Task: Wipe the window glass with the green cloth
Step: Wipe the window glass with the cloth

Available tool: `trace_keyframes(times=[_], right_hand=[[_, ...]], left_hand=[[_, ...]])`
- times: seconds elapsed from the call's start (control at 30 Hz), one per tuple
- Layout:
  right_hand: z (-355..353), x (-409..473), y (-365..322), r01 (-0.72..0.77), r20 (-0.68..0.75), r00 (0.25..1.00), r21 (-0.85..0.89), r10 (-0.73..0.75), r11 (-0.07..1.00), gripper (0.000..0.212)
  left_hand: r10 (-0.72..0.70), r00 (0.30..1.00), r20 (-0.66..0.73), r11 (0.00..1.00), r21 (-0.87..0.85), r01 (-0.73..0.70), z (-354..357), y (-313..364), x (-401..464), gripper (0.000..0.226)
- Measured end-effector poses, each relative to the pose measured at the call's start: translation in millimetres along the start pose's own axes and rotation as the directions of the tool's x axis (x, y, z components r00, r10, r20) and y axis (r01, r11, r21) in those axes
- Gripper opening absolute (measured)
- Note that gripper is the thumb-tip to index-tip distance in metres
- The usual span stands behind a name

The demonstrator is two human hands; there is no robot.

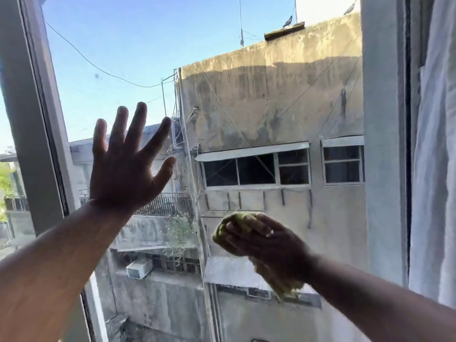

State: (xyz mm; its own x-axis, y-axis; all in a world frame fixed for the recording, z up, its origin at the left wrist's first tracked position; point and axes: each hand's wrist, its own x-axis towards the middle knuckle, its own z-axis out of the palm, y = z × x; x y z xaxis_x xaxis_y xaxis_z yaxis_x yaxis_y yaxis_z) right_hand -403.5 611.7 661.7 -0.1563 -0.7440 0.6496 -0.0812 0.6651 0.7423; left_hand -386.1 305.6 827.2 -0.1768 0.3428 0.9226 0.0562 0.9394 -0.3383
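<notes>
The window glass fills the middle of the view, with buildings and sky behind it. My right hand is closed on a bunched green cloth and presses it to the lower middle of the pane; a loose tail of the cloth hangs below my wrist. My left hand is raised flat with fingers spread, at the left part of the glass, holding nothing. Whether its palm touches the pane I cannot tell.
A grey window frame post runs down the left side. A white curtain hangs at the right edge beside the right frame. A small dark speck sits on the upper left glass.
</notes>
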Motion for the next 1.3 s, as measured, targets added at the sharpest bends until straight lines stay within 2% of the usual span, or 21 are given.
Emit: trace_keyframes(times=[0.07, 0.13, 0.2, 0.23, 0.27, 0.3, 0.37, 0.43, 0.47, 0.5, 0.57, 0.67, 0.77, 0.8, 0.83, 0.9, 0.93, 1.03, 1.2, 1.27, 1.3], right_hand=[[5.1, -22.6, 40.6, -0.335, -0.02, 0.94, 0.15, 0.342, 0.93, 0.073], [-0.1, -29.4, 67.0, -0.693, 0.052, 0.708, 0.248, 0.705, 0.677, 0.068], [-4.4, -4.0, 50.5, -0.852, 0.049, 0.466, 0.296, 0.884, 0.433, 0.071], [-6.9, 14.1, 28.9, -0.867, 0.05, 0.417, 0.322, 0.908, 0.38, 0.075], [-10.0, 31.7, 2.5, -0.831, 0.042, 0.472, 0.355, 0.881, 0.428, 0.079], [-13.0, 45.4, -26.6, -0.721, 0.019, 0.638, 0.366, 0.77, 0.588, 0.085], [-22.9, 57.2, -69.6, -0.255, -0.013, 0.964, 0.237, 0.266, 0.937, 0.095], [-19.9, 47.4, -61.8, 0.156, 0.012, 0.987, 0.099, -0.158, 0.983, 0.09], [-16.0, 41.4, -42.5, 0.212, -0.015, 0.977, 0.034, -0.212, 0.977, 0.081], [-13.6, 37.0, -20.4, 0.159, -0.074, 0.985, 0.005, -0.158, 0.987, 0.073], [-6.0, 22.0, 27.1, -0.184, -0.166, 0.965, 0.117, 0.202, 0.976, 0.074], [-3.6, -4.6, 78.4, -0.682, -0.044, 0.699, 0.259, 0.713, 0.684, 0.077], [-9.9, 21.2, 51.3, -0.86, 0.066, 0.452, 0.297, 0.89, 0.415, 0.078], [-12.3, 31.3, 32.3, -0.824, 0.051, 0.51, 0.316, 0.858, 0.471, 0.08], [-14.2, 37.2, 13.7, -0.707, 0.008, 0.664, 0.329, 0.747, 0.625, 0.083], [-14.6, 37.6, -4.9, -0.267, -0.072, 0.955, 0.205, 0.287, 0.942, 0.076], [-10.0, 33.6, 0.5, -0.08, -0.075, 0.993, 0.151, 0.092, 0.985, 0.065], [-1.4, 45.1, 39.6, 0.011, -0.078, 0.997, 0.154, 0.001, 0.988, 0.053], [-20.3, 116.1, 86.4, -0.417, -0.202, 0.843, 0.341, 0.499, 0.843, 0.053], [-25.4, 142.9, 69.5, -0.502, -0.193, 0.782, 0.369, 0.593, 0.782, 0.06], [-25.2, 148.8, 55.0, -0.466, -0.181, 0.815, 0.361, 0.551, 0.808, 0.066]], left_hand=[[-0.004, 1.0, -0.001, 1.0, 0.011, 0.004, 1.2, 0.1, -0.7, 0.068], [-0.003, 1.0, -0.02, 0.999, 0.038, 0.003, 3.8, 0.5, -2.6, 0.067], [0.003, 0.999, -0.037, 0.999, 0.05, -0.001, 6.6, 2.5, -3.2, 0.067], [0.001, 0.999, -0.038, 0.999, 0.05, 0.001, 7.3, 3.3, -3.1, 0.067], [-0.004, 0.999, -0.041, 0.999, 0.048, 0.006, 6.8, 2.8, -2.9, 0.067], [-0.005, 0.999, -0.042, 0.999, 0.045, 0.007, 6.2, 2.8, -2.6, 0.067], [0.0, 1.0, -0.028, 0.999, 0.037, 0.001, 3.8, 1.7, -2.4, 0.068], [0.0, 1.0, -0.016, 1.0, 0.014, 0.0, 1.4, 0.7, -3.2, 0.067], [-0.003, 1.0, -0.022, 1.0, 0.006, 0.003, 0.5, 1.1, -2.3, 0.067], [-0.007, 1.0, -0.03, 1.0, 0.003, 0.007, 0.6, 1.7, -1.1, 0.067], [-0.016, 0.999, -0.03, 1.0, 0.003, 0.016, 1.4, 1.6, -1.1, 0.066], [-0.008, 0.999, -0.036, 0.999, 0.044, 0.01, 1.7, 2.4, -1.7, 0.065], [0.001, 1.0, -0.001, 0.999, 0.054, -0.001, -1.0, 5.4, 0.2, 0.067], [0.025, 1.0, 0.016, 0.999, 0.047, -0.026, -3.5, 3.3, -0.4, 0.07], [0.067, 0.997, 0.033, 0.997, 0.043, -0.068, -7.7, -1.1, 0.1, 0.075], [0.134, 0.99, 0.051, 0.989, 0.055, -0.137, -20.1, -20.3, 10.5, 0.083], [0.125, 0.991, 0.052, 0.989, 0.071, -0.129, -24.8, -33.0, 17.7, 0.084], [-0.038, 0.997, 0.063, 0.995, 0.089, 0.032, -29.1, -59.3, 34.2, 0.083], [-0.016, 0.998, 0.061, 0.999, 0.045, 0.013, -21.2, -63.0, 33.1, 0.077], [-0.016, 0.998, 0.054, 0.999, 0.037, 0.015, -21.7, -66.0, 33.5, 0.077], [-0.018, 0.999, 0.051, 0.999, 0.041, 0.016, -21.1, -66.4, 33.1, 0.076]])
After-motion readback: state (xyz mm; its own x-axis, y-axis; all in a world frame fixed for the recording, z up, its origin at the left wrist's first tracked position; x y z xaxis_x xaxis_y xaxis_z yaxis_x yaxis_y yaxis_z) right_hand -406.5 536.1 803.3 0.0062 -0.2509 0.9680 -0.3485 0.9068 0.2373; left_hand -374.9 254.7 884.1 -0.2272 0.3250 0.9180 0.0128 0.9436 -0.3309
